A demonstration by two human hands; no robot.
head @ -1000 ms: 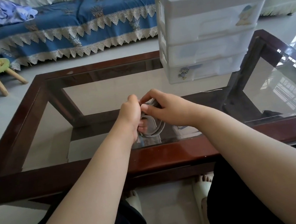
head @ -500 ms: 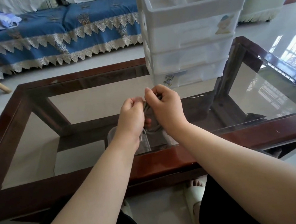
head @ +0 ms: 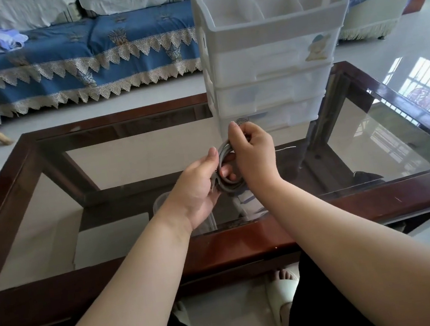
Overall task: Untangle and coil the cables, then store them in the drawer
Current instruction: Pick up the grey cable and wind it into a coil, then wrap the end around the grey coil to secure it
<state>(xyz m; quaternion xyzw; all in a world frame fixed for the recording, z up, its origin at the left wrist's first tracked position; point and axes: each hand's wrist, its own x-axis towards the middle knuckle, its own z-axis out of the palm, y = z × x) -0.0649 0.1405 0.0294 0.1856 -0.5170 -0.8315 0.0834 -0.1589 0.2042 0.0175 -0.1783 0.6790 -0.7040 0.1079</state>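
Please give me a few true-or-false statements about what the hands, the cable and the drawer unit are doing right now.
1. Both hands hold the coiled grey cable. True: the left hand grips it from the left, and the right hand holds it from the right.
2. The white plastic drawer unit stands on the floor. False: it stands on the glass-topped coffee table.
3. One drawer is pulled open. False: all three look closed.
4. The unit's top tray has dividers. True.
5. The cable lies flat on the glass. False: it is held above it.
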